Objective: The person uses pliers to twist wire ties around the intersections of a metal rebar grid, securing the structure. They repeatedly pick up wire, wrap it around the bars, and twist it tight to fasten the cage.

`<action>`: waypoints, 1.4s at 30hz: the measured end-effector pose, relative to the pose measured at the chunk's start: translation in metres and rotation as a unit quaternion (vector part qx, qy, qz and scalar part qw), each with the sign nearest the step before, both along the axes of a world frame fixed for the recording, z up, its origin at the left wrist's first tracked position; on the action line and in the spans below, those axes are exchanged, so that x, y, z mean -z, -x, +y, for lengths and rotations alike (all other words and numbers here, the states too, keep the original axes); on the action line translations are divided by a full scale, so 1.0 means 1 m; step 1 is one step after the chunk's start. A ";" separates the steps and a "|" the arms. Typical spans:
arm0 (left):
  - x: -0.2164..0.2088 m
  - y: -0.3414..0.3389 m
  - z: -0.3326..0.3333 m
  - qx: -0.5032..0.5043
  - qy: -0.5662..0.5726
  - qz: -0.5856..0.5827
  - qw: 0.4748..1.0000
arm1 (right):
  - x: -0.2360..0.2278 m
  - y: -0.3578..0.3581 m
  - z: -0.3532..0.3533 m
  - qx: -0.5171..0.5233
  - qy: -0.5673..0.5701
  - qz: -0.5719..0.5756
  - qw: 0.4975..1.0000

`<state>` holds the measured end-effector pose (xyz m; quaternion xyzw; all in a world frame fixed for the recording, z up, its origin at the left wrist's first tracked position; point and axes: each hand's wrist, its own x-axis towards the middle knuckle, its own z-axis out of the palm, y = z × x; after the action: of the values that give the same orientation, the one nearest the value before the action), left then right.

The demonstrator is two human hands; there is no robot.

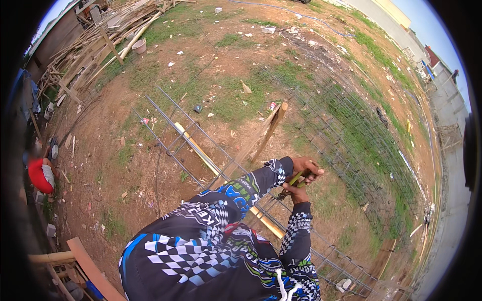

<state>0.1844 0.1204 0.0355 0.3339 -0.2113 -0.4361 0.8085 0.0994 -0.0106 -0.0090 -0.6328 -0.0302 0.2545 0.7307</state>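
Pliers with yellow-green handles (297, 178) sit between both hands, right of picture centre, dark head angled down-left over a metal bar cage (193, 124). Can't tell if the head touches a bar. Right hand (296, 192), the lower one, has fingers bent closed round the pliers near the head. Left hand (306, 167) is just above, fingers curled in at the handle ends; how tight, or whether it really grips, can't tell. Both sleeves dark, checkered, coloured print.

Cage runs diagonally, upper left to lower right, passing beneath the forearms. Pale wood strip (267, 222) lies along it, partly hidden by left sleeve. Wooden stake (271, 129) leans beyond the hands, near the left one. More bar cages (351, 138) lie on grass to the right.

Ground is brown dirt, grass patches, scattered rubble. Timber pile (108, 42) upper left, bucket (139, 46) beside it. Person in red top (39, 175) far left, low down, well apart. Grey wall (452, 165) along right edge.
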 end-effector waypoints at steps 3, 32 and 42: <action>-0.040 0.015 -0.006 -0.139 -0.086 -0.045 0.986 | 0.034 -0.010 -0.007 0.074 -0.138 0.080 0.984; 0.027 0.046 0.022 -0.368 -0.046 0.179 0.911 | -0.021 0.068 -0.038 0.262 -0.409 0.020 0.874; -0.089 0.061 -0.042 -0.378 -0.070 0.079 0.920 | -0.054 0.154 -0.027 0.090 -0.332 0.077 0.936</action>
<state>0.1238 0.0785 0.1241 0.4091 0.0266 -0.1364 0.9019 -0.0549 -0.0376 0.0454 -0.3325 0.0003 0.2110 0.9192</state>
